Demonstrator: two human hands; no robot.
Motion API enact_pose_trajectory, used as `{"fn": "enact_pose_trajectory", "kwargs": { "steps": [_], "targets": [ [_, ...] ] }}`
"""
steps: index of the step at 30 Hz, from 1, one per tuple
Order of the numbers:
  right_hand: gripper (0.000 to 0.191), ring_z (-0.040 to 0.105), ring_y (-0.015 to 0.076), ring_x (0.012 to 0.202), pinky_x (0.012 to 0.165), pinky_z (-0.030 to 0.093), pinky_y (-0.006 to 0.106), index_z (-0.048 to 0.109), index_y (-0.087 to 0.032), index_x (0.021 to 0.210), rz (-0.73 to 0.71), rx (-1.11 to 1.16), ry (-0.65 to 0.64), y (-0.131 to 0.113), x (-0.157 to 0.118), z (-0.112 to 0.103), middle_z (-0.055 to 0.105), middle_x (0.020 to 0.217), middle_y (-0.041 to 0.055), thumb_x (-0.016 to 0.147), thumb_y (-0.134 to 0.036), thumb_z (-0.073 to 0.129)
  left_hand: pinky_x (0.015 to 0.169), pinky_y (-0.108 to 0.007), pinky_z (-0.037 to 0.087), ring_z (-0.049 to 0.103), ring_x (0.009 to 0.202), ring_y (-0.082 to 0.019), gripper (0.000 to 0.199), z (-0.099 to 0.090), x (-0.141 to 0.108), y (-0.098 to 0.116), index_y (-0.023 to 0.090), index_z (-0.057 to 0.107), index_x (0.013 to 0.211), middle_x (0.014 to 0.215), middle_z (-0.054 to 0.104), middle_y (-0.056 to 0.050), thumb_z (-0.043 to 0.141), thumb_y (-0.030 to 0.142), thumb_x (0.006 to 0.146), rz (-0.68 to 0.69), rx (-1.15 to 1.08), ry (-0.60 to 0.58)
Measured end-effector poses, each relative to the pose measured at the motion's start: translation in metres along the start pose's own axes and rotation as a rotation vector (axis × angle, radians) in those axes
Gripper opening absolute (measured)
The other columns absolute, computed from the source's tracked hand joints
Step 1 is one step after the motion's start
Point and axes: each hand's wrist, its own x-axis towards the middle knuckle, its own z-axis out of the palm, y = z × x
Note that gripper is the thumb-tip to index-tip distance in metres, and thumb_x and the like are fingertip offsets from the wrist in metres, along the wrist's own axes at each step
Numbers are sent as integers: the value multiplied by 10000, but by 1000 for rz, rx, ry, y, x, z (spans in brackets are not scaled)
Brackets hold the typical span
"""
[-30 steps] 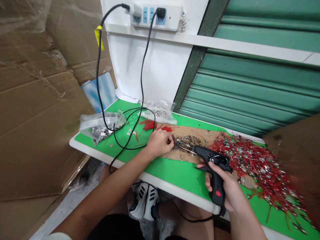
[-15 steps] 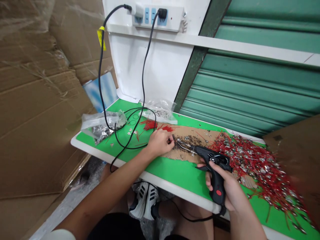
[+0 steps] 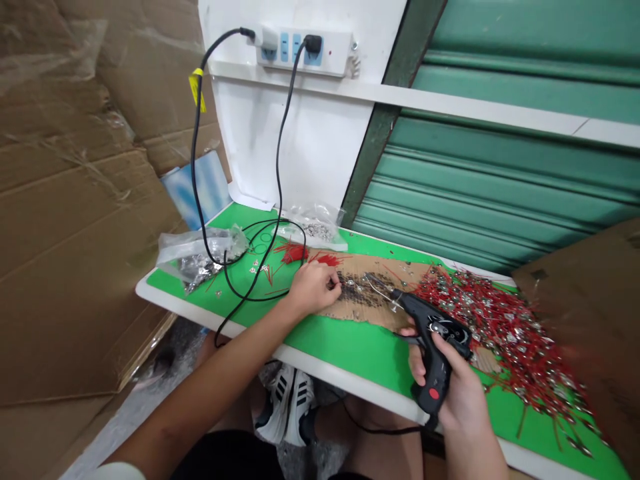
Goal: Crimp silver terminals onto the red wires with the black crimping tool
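My right hand (image 3: 450, 373) is wrapped round the handle of a black soldering gun (image 3: 434, 357) with a red button low on its grip. The gun's thin metal tip points left over a scorched cardboard strip (image 3: 385, 313), a short gap from my left fingers. My left hand (image 3: 315, 287) rests at the strip's left part, thumb and fingertips pinched together; whatever they hold is too small to make out. A small silver metal piece (image 3: 351, 283) lies on the scorched patch between the fingertips and the tip. Behind my left hand lie loose red wires (image 3: 294, 253).
A large heap of red wires with silver metal ends (image 3: 505, 333) covers the table's right side. Plastic bags of metal parts (image 3: 200, 257) (image 3: 320, 230) lie at left and back. Black cords run up to a power strip (image 3: 335, 53). Cardboard (image 3: 75, 267) stands at the left.
The soldering gun has drawn back to the right, widening the gap between its tip and my left fingers. My left hand stays pinched over the cardboard. The view has shifted slightly.
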Motion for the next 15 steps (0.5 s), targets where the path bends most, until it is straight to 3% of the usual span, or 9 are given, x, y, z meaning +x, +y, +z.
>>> {"fn": "enact_pose_trajectory", "kwargs": {
  "steps": [15],
  "targets": [
    [333,397,68,445,340,334,186,729,-170,943,-37,160,-15,-3,0,-4,680,843,68,683,-374,762,704,-267,404,557,692,-153,151,-3,1,-1,217,738,741,655,646,-12,627,318,760,28,-35,4]
  ]
}}
